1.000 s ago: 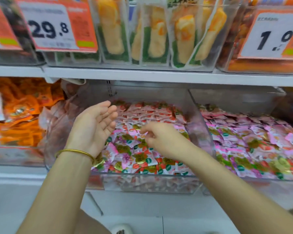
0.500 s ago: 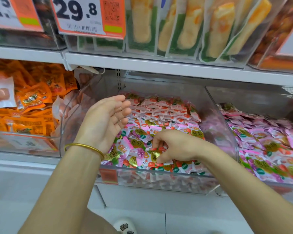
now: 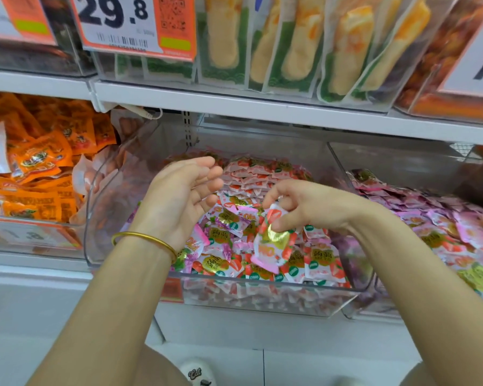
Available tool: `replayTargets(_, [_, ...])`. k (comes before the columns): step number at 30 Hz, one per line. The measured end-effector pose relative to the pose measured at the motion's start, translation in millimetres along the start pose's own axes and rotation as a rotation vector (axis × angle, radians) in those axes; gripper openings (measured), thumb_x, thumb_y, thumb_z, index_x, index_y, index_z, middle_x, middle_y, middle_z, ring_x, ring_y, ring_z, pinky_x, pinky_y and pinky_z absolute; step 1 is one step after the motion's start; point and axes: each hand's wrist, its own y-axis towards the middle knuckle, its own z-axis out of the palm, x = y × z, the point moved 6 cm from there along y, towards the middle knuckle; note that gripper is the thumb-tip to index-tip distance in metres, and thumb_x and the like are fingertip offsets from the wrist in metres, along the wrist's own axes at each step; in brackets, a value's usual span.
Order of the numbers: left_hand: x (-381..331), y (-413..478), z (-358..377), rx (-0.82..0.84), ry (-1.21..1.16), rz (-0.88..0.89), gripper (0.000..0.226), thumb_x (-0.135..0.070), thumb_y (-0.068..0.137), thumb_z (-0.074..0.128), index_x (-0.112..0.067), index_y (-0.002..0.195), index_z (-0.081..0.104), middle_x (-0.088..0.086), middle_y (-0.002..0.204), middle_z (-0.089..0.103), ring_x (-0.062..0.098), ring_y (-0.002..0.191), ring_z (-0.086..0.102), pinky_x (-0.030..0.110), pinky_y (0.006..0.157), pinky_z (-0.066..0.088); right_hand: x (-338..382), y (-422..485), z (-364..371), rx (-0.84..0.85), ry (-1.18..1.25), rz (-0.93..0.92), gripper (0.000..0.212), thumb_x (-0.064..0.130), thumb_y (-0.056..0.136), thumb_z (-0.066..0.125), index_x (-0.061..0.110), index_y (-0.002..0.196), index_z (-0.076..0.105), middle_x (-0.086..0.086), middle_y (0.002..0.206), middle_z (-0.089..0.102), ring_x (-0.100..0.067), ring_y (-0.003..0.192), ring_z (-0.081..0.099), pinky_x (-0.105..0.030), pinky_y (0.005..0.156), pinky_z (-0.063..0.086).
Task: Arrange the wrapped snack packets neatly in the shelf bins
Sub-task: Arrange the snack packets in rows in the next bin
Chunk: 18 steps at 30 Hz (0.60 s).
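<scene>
The right hand (image 3: 299,207) is pinching a pink snack packet (image 3: 271,240) above the clear bin (image 3: 262,299), while the left hand (image 3: 179,201) is hovering open and empty. The person is mid-sorting; next, the packet probably needs laying flat among the tidy rows.

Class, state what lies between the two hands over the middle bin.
In the head view, loose pink-and-red packets in the bin show between the left hand and the right hand, which pinches one packet.

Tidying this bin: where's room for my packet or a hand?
Room seems bare along the bin's left wall, beside the left hand, and above the stacked rows under the shelf. The front pile beneath the right hand and its packet is crowded.
</scene>
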Motion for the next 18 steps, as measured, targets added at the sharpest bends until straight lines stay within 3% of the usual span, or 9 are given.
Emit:
replayTargets(3, [1.1,-0.3,1.7,0.002,0.006,-0.004,0.019,-0.008,0.093,0.043,-0.013,0.097,0.06,0.003,0.089,0.066,0.008,0.067,0.061,0.015,0.05,0.048,-7.0,4.1,18.2,0.133,-0.195,0.031,0.03,0.007,0.074,0.077,0.016,0.094,0.056,0.004,0.075,0.055,-0.015,0.068,0.053,-0.029,0.062,0.046])
replayTargets(6, [0.5,-0.7,0.1,-0.006,0.003,-0.003,0.019,-0.007,0.093,0.042,-0.012,0.098,0.06,0.004,0.09,0.066,0.008,0.067,0.061,0.015,0.051,0.049,-9.2,8.2,27.9,0.11,-0.388,-0.012,0.034,0.016,0.071,0.08,0.015,0.101,0.065,0.001,0.084,0.054,-0.014,0.079,0.052,-0.032,0.073,0.047])
replayTargets(10, [-1.4,-0.2,-5.2,-0.029,-0.003,0.007,0.019,-0.007,0.093,0.043,-0.012,0.099,0.06,0.004,0.092,0.066,0.01,0.07,0.061,0.016,0.051,0.049,-3.5,8.1,30.5,0.088,-0.609,-0.02,0.037,0.024,0.075,0.077,0.016,0.109,0.062,0.003,0.086,0.055,-0.015,0.08,0.053,-0.026,0.066,0.041])
replayTargets(12, [-3.1,0.5,-8.5,-0.046,-0.012,0.011,0.019,-0.006,0.092,0.044,-0.012,0.099,0.061,0.005,0.093,0.066,0.01,0.07,0.062,0.016,0.05,0.049,11.5,13.0,23.8,-0.075,-0.571,-0.061,0.029,0.023,0.077,0.075,0.015,0.101,0.061,0.002,0.087,0.058,-0.016,0.079,0.055,-0.027,0.065,0.044])
replayTargets(14, [-4.4,0.5,-11.1,-0.061,-0.022,0.015,0.019,-0.006,0.092,0.043,-0.011,0.1,0.06,0.005,0.093,0.066,0.009,0.069,0.062,0.016,0.05,0.049,24.5,24.6,22.2,-0.219,-0.468,-0.12,0.03,0.024,0.082,0.069,0.014,0.108,0.058,0.0,0.096,0.06,-0.019,0.088,0.058,-0.031,0.074,0.05])
replayTargets(16, [-4.7,0.6,-12.5,-0.069,-0.029,0.017,0.019,-0.006,0.092,0.043,-0.012,0.099,0.06,0.005,0.092,0.066,0.008,0.066,0.062,0.016,0.05,0.049,28.4,39.8,34.1,-0.206,-0.464,-0.106,0.042,0.031,0.087,0.063,0.014,0.124,0.05,-0.005,0.112,0.06,-0.024,0.1,0.058,-0.035,0.083,0.05])
replayTargets(18, [-4.2,0.7,-13.4,-0.07,-0.033,0.014,0.019,-0.006,0.092,0.043,-0.012,0.098,0.06,0.005,0.091,0.066,0.008,0.066,0.062,0.016,0.05,0.049,27.7,50.8,50.3,-0.163,-0.557,-0.069,0.045,0.036,0.088,0.06,0.01,0.124,0.049,-0.01,0.117,0.059,-0.028,0.103,0.057,-0.036,0.084,0.049])
